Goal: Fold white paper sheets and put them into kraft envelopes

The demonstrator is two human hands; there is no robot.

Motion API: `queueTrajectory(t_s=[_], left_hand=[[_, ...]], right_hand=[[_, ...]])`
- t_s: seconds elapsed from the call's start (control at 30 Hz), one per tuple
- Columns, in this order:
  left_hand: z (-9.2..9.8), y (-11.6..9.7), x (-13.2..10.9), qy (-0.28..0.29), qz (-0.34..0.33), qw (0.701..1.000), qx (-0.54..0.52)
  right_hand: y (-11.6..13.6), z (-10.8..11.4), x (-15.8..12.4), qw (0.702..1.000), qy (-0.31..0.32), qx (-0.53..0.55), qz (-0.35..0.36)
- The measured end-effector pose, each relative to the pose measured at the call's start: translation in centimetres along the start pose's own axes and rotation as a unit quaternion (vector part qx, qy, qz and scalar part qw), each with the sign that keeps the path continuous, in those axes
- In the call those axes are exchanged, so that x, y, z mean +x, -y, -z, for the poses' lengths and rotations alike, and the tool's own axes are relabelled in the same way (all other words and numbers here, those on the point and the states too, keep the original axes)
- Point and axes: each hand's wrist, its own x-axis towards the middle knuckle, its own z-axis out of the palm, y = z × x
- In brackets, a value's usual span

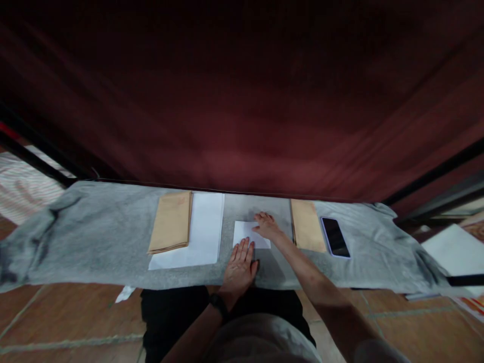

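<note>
A small white sheet of paper, perhaps folded, lies on the grey cloth in front of me. My left hand rests flat at its lower left edge, fingers stretched out and thumb apart. Across the upper right part of the paper reaches my right hand, its fingers spread and slightly bent, touching the sheet's edge or the cloth beside it. Neither hand grips anything that I can see. Beneath the right palm, part of the paper is hidden.
Left of the hands, a stack of brown envelopes overlaps larger white sheets. To the right lie more brown envelopes and a phone. The grey cloth covers a narrow surface, with a dark red curtain hanging behind it.
</note>
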Motion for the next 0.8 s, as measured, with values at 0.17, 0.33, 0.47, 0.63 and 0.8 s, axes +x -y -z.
queueTrajectory(t_s=[0.17,0.33,0.47,0.63,0.8], left_hand=[[-0.1,0.0,0.0,-0.004,0.001,1.0,0.006],[0.1,0.1,0.0,-0.012,-0.001,1.0,-0.011],[1.1,0.0,-0.4,-0.061,0.037,0.993,-0.098],[3.9,0.7,0.0,-0.186,0.264,0.887,-0.331],[6.9,3.2,1.6,-0.042,0.371,0.647,-0.665]], right_hand=[[0.4,0.8,1.5,0.999,0.031,0.0,-0.016],[0.4,1.4,1.3,0.999,0.038,0.02,-0.008],[0.2,2.3,0.1,0.997,0.028,0.065,0.028],[0.2,4.6,-1.9,0.986,0.001,0.141,0.093],[0.9,8.2,-4.6,0.921,-0.002,0.359,0.155]])
